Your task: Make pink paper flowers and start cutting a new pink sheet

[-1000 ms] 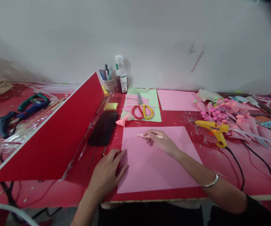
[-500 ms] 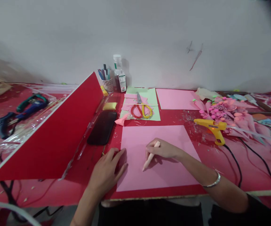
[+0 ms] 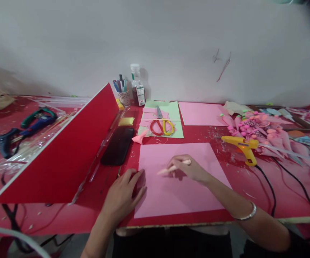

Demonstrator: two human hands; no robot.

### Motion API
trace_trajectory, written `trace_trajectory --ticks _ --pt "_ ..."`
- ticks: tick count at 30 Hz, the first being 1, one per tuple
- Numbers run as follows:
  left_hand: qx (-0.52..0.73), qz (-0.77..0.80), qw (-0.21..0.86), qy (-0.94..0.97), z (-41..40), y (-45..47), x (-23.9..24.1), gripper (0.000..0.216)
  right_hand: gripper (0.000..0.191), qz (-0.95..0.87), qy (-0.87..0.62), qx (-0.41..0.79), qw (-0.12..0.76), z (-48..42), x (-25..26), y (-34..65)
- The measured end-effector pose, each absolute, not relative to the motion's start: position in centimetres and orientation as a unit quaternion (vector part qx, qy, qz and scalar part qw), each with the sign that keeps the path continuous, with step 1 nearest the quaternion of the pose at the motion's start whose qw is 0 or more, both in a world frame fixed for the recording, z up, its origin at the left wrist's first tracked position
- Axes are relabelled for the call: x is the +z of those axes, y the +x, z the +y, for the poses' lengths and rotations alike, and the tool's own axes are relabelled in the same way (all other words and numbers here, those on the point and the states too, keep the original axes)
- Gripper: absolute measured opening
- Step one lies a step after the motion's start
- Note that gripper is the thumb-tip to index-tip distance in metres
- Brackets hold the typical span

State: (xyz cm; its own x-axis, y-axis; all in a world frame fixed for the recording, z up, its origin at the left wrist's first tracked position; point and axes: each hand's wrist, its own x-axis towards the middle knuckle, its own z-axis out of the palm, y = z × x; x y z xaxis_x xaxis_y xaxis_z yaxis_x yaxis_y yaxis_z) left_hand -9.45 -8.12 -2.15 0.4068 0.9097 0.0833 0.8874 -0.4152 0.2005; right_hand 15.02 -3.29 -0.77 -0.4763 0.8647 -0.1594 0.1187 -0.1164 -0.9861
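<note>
A large pink sheet of paper (image 3: pixel 182 200) lies flat on the red table in front of me. My right hand (image 3: pixel 187 166) is over its middle, closed on a pale pink stick with a tapered tip (image 3: pixel 162 172), held like a pen. The tip points left and is blurred; whether it touches the paper I cannot tell. At the sheet's left edge, my left hand (image 3: pixel 124 195) lies flat with fingers apart, fingertips on the paper's border.
Beyond the sheet are scissors (image 3: pixel 161 127) on green paper (image 3: pixel 178 134) and more pink paper (image 3: pixel 200 114). A black phone (image 3: pixel 117 147) and a slanted red board (image 3: pixel 63 161) are at left. A yellow glue gun (image 3: pixel 241 145) with a cord and pink paper cones (image 3: pixel 262 129) lie right.
My right hand has shifted slightly right and up, and the stick now lies flatter, its tip farther up and left on the sheet. My left hand stays in place.
</note>
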Motion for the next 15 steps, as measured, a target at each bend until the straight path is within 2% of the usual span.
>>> trace_trajectory --ticks 3,6,8,13,15 --pt "0.087 0.537 0.065 0.836 -8.1 -9.4 -2.1 0.039 0.032 -0.599 -0.375 0.67 0.229 -4.2 -1.0 14.8" --pt "0.084 0.538 0.062 0.836 -8.1 -9.3 -2.0 0.039 0.032 -0.604 -0.366 0.668 0.235 -4.1 -1.0 14.1" --pt "0.083 0.539 0.059 0.836 -8.1 -9.3 -2.0 0.039 0.03 -0.612 -0.382 0.638 0.267 -3.7 -0.9 13.7" --pt "0.088 0.541 0.056 0.835 -8.2 -9.3 -1.9 0.039 0.022 -0.638 -0.472 0.46 0.398 -2.5 -1.2 13.9" --pt "0.089 0.541 0.055 0.834 -8.3 -9.3 -1.9 0.038 0.023 -0.62 -0.481 0.457 0.419 -2.7 -1.2 14.5"
